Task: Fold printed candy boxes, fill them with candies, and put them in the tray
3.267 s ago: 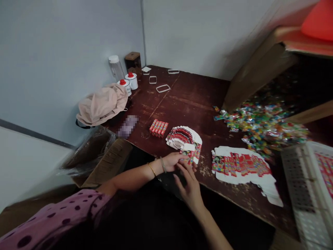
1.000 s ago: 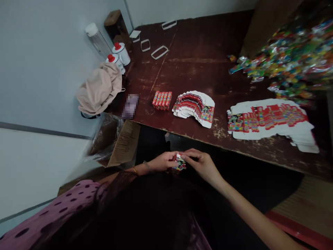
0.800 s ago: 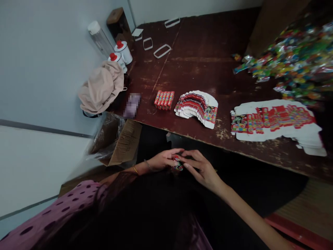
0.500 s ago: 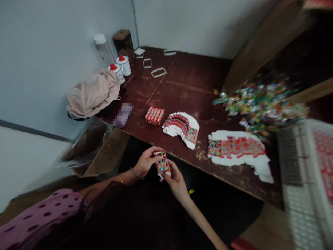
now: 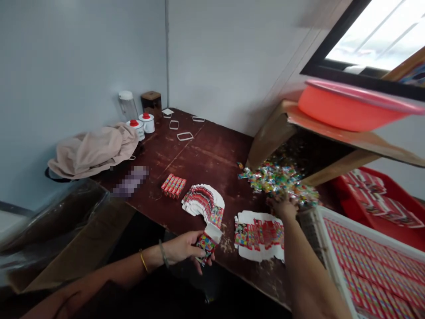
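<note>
My left hand [image 5: 186,249] grips a small red printed carton [image 5: 206,246] above the table's front edge. The carton's white top flap stands open, tilted toward the back. On the right, my right hand [image 5: 286,207] reaches to the near edge of a heap of wrapped candies [image 5: 274,177]. Its fingers are partly hidden and blurred there, so what they hold does not show. A fan of flattened cartons [image 5: 201,200] lies just beyond my left hand. Another spread of flattened cartons [image 5: 259,235] lies under my right forearm's left side. Several filled-out cartons [image 5: 173,185] stand in a row farther left.
A white basket [image 5: 327,252] packed with cartons stands at the right, beside a red tray [image 5: 403,190]. A cardboard box [image 5: 265,141] around the candies carries a red basin [image 5: 352,108]. A cloth bag [image 5: 94,148] and lidded mugs [image 5: 147,123] sit at the left.
The flat carton from the fan was opened out between both hands. My right hand has since left it and moved right to the candies; my left keeps the carton. The view has tilted up.
</note>
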A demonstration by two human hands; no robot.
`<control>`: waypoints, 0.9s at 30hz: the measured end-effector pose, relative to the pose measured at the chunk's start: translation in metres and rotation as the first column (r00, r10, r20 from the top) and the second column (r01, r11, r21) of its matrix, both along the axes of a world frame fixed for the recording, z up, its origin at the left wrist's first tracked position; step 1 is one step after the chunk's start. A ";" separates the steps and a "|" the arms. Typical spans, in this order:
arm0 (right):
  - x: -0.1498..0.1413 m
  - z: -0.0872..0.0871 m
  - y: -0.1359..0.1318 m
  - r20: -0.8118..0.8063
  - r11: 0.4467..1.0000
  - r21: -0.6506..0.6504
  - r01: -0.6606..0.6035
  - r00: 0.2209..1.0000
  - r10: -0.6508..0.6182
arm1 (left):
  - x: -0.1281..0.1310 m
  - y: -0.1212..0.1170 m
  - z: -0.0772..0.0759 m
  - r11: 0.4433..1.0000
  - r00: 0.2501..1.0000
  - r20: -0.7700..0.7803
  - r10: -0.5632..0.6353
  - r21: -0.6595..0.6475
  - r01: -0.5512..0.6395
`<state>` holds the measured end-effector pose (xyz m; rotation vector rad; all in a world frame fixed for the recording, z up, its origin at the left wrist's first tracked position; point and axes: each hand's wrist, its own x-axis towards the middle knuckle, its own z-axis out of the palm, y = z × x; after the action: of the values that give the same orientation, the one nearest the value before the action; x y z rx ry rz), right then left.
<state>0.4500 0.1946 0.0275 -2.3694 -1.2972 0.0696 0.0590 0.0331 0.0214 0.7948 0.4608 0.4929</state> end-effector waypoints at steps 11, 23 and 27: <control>-0.056 0.015 -0.001 -0.161 0.964 0.202 -0.174 0.965 0.208 | -0.009 0.022 -0.014 0.992 0.969 -0.232 0.084 -0.071 -0.103; -0.229 0.018 -0.157 -0.246 0.716 0.449 -0.534 0.696 0.674 | -0.010 0.009 -0.013 0.990 0.932 -0.336 0.134 0.091 -0.110; -0.224 0.022 -0.155 -0.014 0.664 0.375 -0.646 0.713 0.701 | -0.017 0.003 -0.009 0.994 0.933 -0.343 0.103 0.077 -0.082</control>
<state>0.2263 0.0391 0.0500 -1.4439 -1.8695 0.2288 0.0418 0.0361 0.0123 0.9277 0.8174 0.4565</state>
